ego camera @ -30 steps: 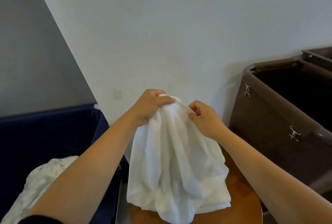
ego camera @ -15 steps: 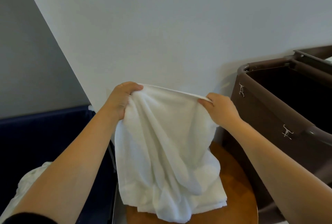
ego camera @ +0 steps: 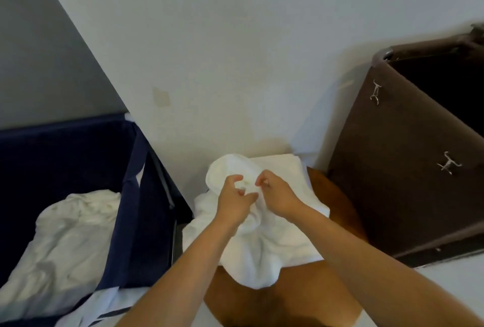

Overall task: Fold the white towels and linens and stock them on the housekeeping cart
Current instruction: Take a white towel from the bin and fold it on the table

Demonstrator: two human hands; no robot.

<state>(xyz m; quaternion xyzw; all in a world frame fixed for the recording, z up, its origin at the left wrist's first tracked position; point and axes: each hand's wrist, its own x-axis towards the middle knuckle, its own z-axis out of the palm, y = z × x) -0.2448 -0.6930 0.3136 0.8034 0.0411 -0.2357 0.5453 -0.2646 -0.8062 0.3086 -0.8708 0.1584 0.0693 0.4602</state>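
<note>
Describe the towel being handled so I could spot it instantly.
Between the navy hamper and the brown bin stands a round wooden table. The white towel lies bunched on it, gripped by the left hand and right hand, unlike the crumpled linen lying inside the hamper.

- Big white wall [ego camera: 235, 38] straight ahead, with a faint yellowish patch [ego camera: 161, 96] on it.
- Darker grey wall [ego camera: 39, 51] off to the left.
- Brown wooden table [ego camera: 337, 195] in front of the white wall.
- Navy fabric bin [ego camera: 65, 143] to its left, brown bin [ego camera: 392, 169] to its right.
- Pale floor [ego camera: 450, 274] bottom right, and the light's soft and even.
</note>
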